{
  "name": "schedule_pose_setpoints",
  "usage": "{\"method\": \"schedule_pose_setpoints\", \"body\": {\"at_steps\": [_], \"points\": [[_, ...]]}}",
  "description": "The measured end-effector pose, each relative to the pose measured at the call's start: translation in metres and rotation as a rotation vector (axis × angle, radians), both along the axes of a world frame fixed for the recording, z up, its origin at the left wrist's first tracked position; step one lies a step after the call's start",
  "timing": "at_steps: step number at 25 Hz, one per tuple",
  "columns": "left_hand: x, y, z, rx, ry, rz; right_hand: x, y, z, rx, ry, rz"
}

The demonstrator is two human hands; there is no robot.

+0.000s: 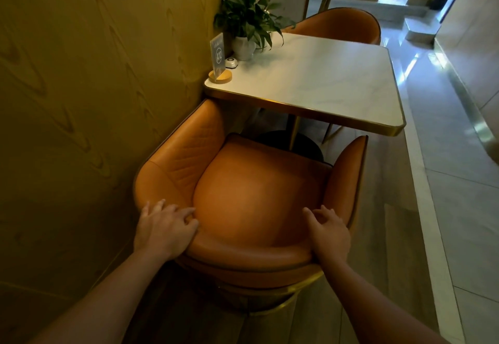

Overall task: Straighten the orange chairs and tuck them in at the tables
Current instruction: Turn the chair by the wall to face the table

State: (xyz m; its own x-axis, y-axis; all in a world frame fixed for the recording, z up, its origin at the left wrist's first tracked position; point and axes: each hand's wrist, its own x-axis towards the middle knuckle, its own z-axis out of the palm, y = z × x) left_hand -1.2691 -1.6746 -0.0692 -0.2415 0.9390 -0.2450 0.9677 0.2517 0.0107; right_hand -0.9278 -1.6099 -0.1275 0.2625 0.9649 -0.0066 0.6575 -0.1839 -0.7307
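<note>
An orange leather armchair with gold legs stands right in front of me, facing a white marble table with a gold rim. Its left arm reaches under the table's near edge; the seat is still out in front of the table. My left hand grips the top of the backrest at its left end. My right hand grips the same backrest at its right end. A second orange chair sits at the far side of the table, its back toward the corridor.
A yellow wood-panelled wall runs close along the chair's left. On the table's far-left corner stand a potted plant, an acrylic sign marked A12 and a small white call button. A tiled aisle lies to the right.
</note>
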Motion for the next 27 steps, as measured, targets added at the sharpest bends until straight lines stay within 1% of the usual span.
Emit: {"method": "schedule_pose_setpoints", "body": {"at_steps": [2,4,8,12,14,17,21,27], "points": [[0.005,0.001,0.004,-0.014,-0.014,0.005,0.001,0.005,0.006,-0.008,0.038,0.008],[0.012,0.003,0.008,-0.011,-0.008,0.005,0.006,0.01,0.006,-0.019,0.024,0.024],[0.016,0.005,0.009,0.005,-0.018,0.029,0.012,0.014,0.003,-0.034,-0.078,0.094],[0.016,0.004,0.008,0.044,-0.031,0.047,0.01,0.017,0.002,-0.081,-0.265,0.165],[0.016,0.005,0.008,0.055,-0.034,0.055,0.009,0.02,0.004,-0.085,-0.294,0.177],[0.017,0.004,0.007,0.045,-0.023,0.071,0.009,0.019,0.001,-0.053,-0.283,0.181],[0.017,0.007,0.006,0.067,-0.021,0.083,0.01,0.022,-0.006,-0.043,-0.189,0.14],[0.021,0.008,0.008,0.067,-0.033,0.098,0.011,0.025,-0.008,-0.019,-0.206,0.13]]}}
